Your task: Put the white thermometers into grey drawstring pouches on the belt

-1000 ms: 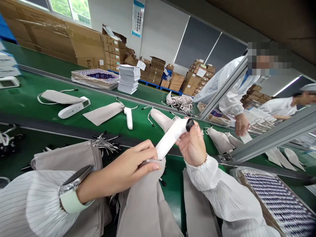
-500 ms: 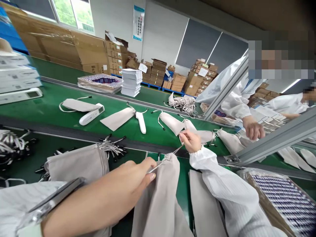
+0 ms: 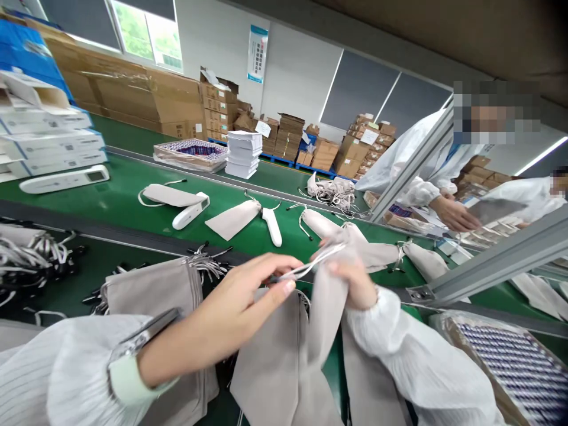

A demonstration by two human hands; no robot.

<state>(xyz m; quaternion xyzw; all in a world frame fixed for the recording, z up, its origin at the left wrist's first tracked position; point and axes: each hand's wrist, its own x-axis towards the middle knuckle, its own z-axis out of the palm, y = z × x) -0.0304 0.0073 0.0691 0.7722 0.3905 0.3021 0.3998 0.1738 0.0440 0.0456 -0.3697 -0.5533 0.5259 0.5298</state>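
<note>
My right hand [image 3: 360, 285] is closed around the gathered neck of a light grey drawstring pouch [image 3: 327, 316], which hangs down over the near belt. White drawstring cords [image 3: 310, 267] run from that neck to my left hand [image 3: 261, 287], where thumb and fingers pinch them. Motion blurs the pouch's top and the fingertips of my right hand. Beneath my hands lie more flat grey pouches [image 3: 270, 349]. To the left of them is a stack of grey pouches [image 3: 155, 287] with bunched cords.
Beyond the dark rail, white thermometers [image 3: 272, 226] lie beside closed pouches [image 3: 234, 219] on the green belt [image 3: 128, 219]. White boxes [image 3: 53, 145] are stacked at left. A battery tray [image 3: 510, 355] sits at right, below a slanting metal post [image 3: 501, 254]. A co-worker's hands [image 3: 455, 213] are behind it.
My right hand has moved from a stretched cord end onto the pouch's neck, lifting it. My left hand still pinches cord. The view has shifted a little.
</note>
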